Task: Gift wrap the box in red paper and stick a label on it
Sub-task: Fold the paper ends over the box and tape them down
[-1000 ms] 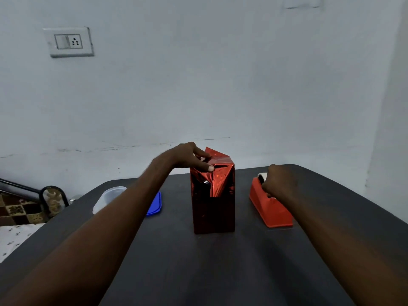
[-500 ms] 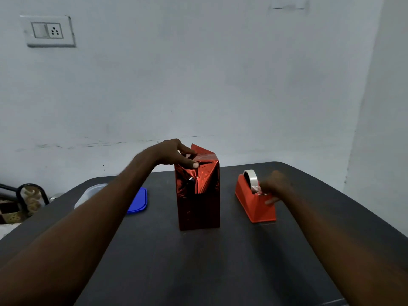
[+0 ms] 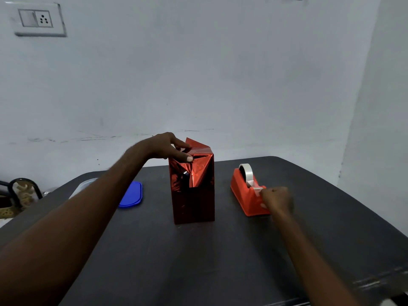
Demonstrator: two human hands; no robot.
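Note:
A tall box wrapped in shiny red paper [image 3: 194, 195] stands upright in the middle of the dark table [image 3: 198, 261]. Its top end is folded into flaps, one corner still sticking up. My left hand [image 3: 167, 149] rests on the top left edge, thumb and fingers pressing the folded flaps down. To the right stands an orange tape dispenser [image 3: 246, 192] with a roll of clear tape [image 3: 247, 174]. My right hand [image 3: 276, 198] is at the dispenser's near end, fingers curled and pinching the tape end by the cutter. No label is in view.
A blue lid [image 3: 132, 195] and a clear plastic container [image 3: 82, 187] lie left of the box, partly behind my left arm. A white wall with a switch socket [image 3: 39, 19] rises behind the table. Dark household objects [image 3: 22, 193] sit beyond the table's left edge.
My right hand has moved from the top of the tape roll down to the dispenser's near end, drawing tape toward me. The left hand stays on the box top; the camera shifted slightly.

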